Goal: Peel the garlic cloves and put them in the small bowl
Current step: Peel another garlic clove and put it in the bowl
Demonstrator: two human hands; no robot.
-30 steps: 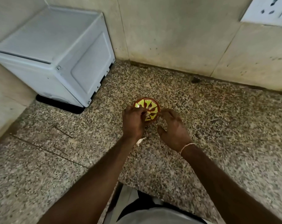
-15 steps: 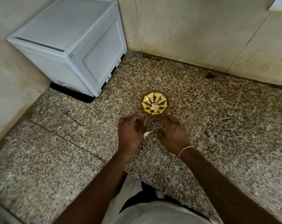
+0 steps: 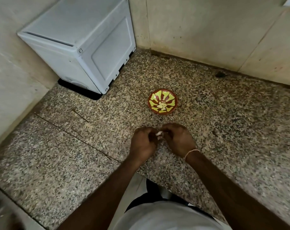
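You are pinching a garlic clove [image 3: 158, 133] between your left hand [image 3: 143, 143] and right hand [image 3: 178, 140], just above the granite counter [image 3: 224, 130]. Keep working the skin loose with your fingertips; the small bowl [image 3: 162, 101], already holding peeled cloves [image 3: 161, 106], is sitting near, beyond your hands.

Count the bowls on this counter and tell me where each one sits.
1. The small bowl, red with a yellow pattern, sits on the speckled counter beyond both hands, right of the white appliance. It holds a few pale garlic pieces. No other bowl shows.
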